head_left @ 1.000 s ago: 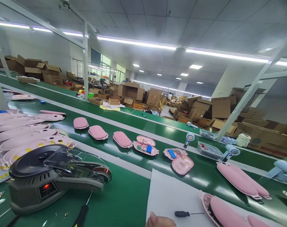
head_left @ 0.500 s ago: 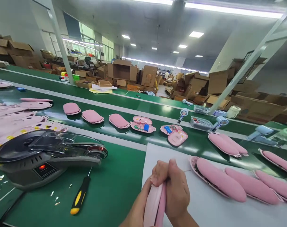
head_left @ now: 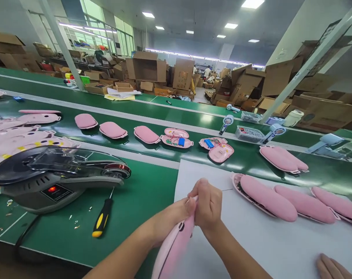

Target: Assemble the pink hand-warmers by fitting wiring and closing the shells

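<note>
Both my hands are wrapped round the upper end of a pink oval casing [head_left: 176, 248], which is tilted over the white sheet [head_left: 236, 248]. My left hand [head_left: 174, 215] closes on its left side. My right hand [head_left: 208, 203] grips the upper right end, thumb pressing near the top. A dark gap runs between the casing's two halves, and a small loop shows at its edge. More pink casings [head_left: 267, 197] lie to the right on the sheet. One of them is partly open.
A tape dispenser [head_left: 59, 190] and a black-and-yellow screwdriver [head_left: 102, 221] stand left. On the green belt [head_left: 126, 112] lie closed casings and two open ones [head_left: 177, 141] showing wires and blue parts. Another person's hand [head_left: 332, 267] rests lower right. Small fans [head_left: 228, 121] and a screw box [head_left: 248, 133] sit beyond.
The casing has turned in my hands and now leans with its lower end to the left. My view has tilted downward. Another person's hand has come into view at lower right.
</note>
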### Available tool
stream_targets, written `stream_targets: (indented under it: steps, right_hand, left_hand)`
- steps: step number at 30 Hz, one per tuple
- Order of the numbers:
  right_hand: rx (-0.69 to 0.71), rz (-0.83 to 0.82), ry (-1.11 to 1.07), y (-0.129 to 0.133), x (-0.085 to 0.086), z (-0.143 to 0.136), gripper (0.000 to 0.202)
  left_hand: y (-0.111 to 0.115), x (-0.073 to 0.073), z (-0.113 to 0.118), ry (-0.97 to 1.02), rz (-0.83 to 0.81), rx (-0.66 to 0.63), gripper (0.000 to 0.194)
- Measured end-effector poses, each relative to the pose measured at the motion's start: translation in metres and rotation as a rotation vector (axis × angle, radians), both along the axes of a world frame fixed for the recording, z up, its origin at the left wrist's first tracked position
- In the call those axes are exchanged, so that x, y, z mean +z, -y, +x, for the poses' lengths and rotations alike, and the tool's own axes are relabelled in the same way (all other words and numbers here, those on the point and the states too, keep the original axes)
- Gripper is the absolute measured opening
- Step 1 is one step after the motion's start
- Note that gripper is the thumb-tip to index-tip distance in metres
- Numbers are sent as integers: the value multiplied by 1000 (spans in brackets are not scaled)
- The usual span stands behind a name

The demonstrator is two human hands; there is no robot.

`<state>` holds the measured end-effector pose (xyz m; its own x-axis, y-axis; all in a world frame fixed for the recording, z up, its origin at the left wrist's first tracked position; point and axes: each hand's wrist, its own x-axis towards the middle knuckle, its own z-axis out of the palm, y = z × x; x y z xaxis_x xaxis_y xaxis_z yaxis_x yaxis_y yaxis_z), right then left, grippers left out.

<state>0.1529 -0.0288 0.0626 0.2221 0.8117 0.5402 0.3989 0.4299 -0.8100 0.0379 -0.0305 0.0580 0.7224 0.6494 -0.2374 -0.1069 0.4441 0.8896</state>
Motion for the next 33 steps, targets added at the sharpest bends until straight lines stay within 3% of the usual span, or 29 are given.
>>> stream_targets:
  steps: [3,5,8,9,11,14,16,18,23,26,29,33]
  right_hand:
    - [-94,-78,9,3,-3,8,61]
    - [-228,-124,10,8,-9,16,61]
    - [-429,-182,47,22,-24,26,58]
    - [-454,-196,83,29,-30,28,55]
    - [-427,-205,188,41,-40,30,44]
    - [-270,-104,503,56,-49,31,30]
    - [-131,1,708,61,-51,30,30]
    - [-61,58,775,62,-51,26,22]
    - [-186,36,665,57,-46,12,23]
    - [-117,6,675,55,-43,17,20]
    - [-67,2,720,55,-46,30,23]
    - [-144,24,655,62,-58,34,21]
  left_hand:
    - [1,15,-8,-140,114,-6,56]
    - [4,20,-22,-325,329,39,45]
    - [13,11,-42,-589,630,45,38]
    - [17,5,-46,-655,716,114,30]
    - [25,-10,-47,-763,874,274,28]
    - [34,-28,-38,-824,1082,467,27]
    - [38,-33,-30,-808,1221,541,25]
    - [41,-34,-23,-803,1334,614,26]
    - [38,-31,-15,-820,1423,691,30]
    - [35,-33,-17,-834,1410,640,27]
    - [37,-39,-13,-922,1446,676,26]
    - [42,-48,1,-971,1487,709,24]
